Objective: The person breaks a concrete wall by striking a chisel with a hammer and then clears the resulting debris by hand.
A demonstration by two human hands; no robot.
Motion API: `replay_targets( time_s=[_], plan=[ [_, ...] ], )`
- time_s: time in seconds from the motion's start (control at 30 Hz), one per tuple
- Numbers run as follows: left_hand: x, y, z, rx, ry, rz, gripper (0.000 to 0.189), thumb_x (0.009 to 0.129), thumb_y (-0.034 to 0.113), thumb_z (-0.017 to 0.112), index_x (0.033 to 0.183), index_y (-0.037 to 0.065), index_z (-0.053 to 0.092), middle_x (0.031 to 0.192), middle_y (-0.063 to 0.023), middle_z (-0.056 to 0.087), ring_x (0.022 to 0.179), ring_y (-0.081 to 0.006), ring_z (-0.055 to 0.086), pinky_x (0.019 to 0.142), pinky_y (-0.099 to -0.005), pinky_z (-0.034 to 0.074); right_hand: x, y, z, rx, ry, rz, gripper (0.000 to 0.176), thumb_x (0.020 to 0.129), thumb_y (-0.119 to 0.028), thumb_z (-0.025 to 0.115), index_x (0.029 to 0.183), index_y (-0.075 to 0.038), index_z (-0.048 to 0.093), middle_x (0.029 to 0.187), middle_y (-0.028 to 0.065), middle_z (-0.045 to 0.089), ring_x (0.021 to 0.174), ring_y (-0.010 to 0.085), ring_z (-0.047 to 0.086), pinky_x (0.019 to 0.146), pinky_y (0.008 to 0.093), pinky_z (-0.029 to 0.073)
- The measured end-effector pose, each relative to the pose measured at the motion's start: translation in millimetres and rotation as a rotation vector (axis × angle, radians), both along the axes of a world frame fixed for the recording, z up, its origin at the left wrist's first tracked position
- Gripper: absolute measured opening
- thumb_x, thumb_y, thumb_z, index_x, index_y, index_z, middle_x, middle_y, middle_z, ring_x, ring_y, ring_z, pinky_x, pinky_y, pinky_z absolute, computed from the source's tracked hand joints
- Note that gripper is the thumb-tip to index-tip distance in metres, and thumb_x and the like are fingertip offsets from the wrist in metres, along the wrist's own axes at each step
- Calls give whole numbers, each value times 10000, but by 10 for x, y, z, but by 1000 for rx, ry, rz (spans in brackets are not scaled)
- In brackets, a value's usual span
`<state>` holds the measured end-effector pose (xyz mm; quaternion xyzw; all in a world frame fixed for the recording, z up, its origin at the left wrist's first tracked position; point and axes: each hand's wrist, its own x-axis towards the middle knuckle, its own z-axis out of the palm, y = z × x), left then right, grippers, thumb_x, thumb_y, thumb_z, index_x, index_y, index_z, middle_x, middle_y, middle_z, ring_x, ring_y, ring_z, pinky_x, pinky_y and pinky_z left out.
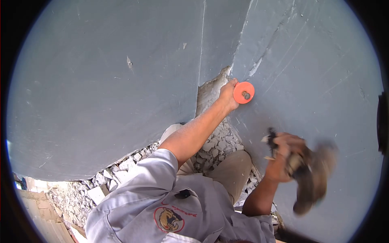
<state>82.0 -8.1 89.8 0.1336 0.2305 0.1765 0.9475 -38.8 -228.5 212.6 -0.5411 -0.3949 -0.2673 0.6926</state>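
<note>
My left hand [229,96] is closed around a chisel [246,95] with a round orange hand guard, held against the grey wall at a broken corner. The guard faces me and the chisel's metal striking end pokes out of its middle; its blade is hidden behind the guard and hand. To the lower right, my right hand [285,152] grips a hammer [314,178], smeared by motion. The hammer's head is apart from the chisel, and something dark and ragged is wrapped about the handle.
Grey painted wall faces [101,89] meet at a chipped, exposed edge [210,91]. Broken rubble [214,146] lies around my knees and along the wall's foot. Pale planks or blocks [44,214] lie at the lower left.
</note>
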Motion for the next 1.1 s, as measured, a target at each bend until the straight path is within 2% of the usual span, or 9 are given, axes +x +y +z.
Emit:
replay_targets(
  time_s=[0.1, 0.13, 0.2, 0.23, 0.33, 0.57, 0.67, 0.77, 1.1],
  plan=[
    [-57, 17, 73, -23, -8, 11, 177, 1036, 213, 522, 954, 58, 552, 894, -60, 558, 789, -197, 587, 724, -392, 543, 210, 276, -127, 359, -210, -180, 95, 888, -102, 662, 920, -36, 603, 802, 94, 622, 726, 237, 621, 686, 344, 530],
    [-35, 40, 35, -26, -42, 1, 177, 1035, 214, 525, 955, 59, 554, 897, -60, 560, 786, -196, 588, 723, -391, 544, 369, 183, -576, -231, -308, -412, 110, 875, -93, 674, 915, -26, 596, 799, 87, 626, 739, 214, 626, 672, 340, 527],
    [-46, -20, -124, -10, -60, -57, 182, 1041, 225, 511, 971, 62, 551, 914, -65, 571, 804, -196, 597, 748, -389, 550, 483, 133, -1114, -770, 219, -307, 150, 843, -70, 706, 927, -9, 597, 798, 74, 633, 755, 168, 629, 664, 322, 517],
    [-70, -62, -211, 14, -49, -102, 189, 1049, 234, 495, 985, 64, 546, 929, -70, 580, 825, -197, 604, 775, -388, 556, 454, 211, -1143, -639, 795, 39, 180, 824, -56, 727, 944, 0, 606, 800, 67, 638, 758, 146, 627, 669, 308, 512],
    [-43, -15, -225, 50, -26, -116, 199, 1056, 245, 481, 985, 68, 538, 932, -71, 583, 840, -195, 607, 800, -385, 559, 398, 21, -1282, -765, 605, -76, 261, 784, -33, 759, 987, 12, 601, 768, 65, 627, 759, 124, 614, 705, 278, 498],
    [21, 9, -41, -7, 17, -26, 190, 1029, 245, 547, 949, 73, 562, 853, -40, 556, 741, -176, 572, 715, -361, 536, 259, -144, -303, 78, -106, -32, 279, 865, -66, 715, 1094, -39, 558, 908, 118, 622, 816, 201, 611, 726, 357, 522],
    [46, 32, -39, -16, 21, -24, 186, 1027, 241, 549, 939, 77, 558, 843, -42, 552, 727, -176, 566, 715, -357, 533, 421, 103, -717, -134, -142, -319, 269, 858, -79, 702, 1074, -31, 548, 852, 116, 642, 757, 195, 621, 691, 359, 523],
    [-39, 105, -165, 44, -100, -154, 182, 1042, 245, 511, 972, 79, 539, 912, -41, 577, 784, -198, 600, 777, -394, 565, 503, 167, -1279, -540, 904, 76, 190, 799, -74, 724, 921, 17, 609, 745, 73, 645, 584, 153, 610, 585, 317, 513],
    [-513, -231, -679, 26, 163, -62, 172, 1012, 217, 547, 916, 74, 555, 853, -57, 550, 731, -186, 576, 655, -383, 539, 74, -277, -1750, -431, 936, 12, 157, 800, -61, 738, 875, 12, 622, 702, 37, 622, 513, 105, 557, 484, 264, 445]
  ],
)
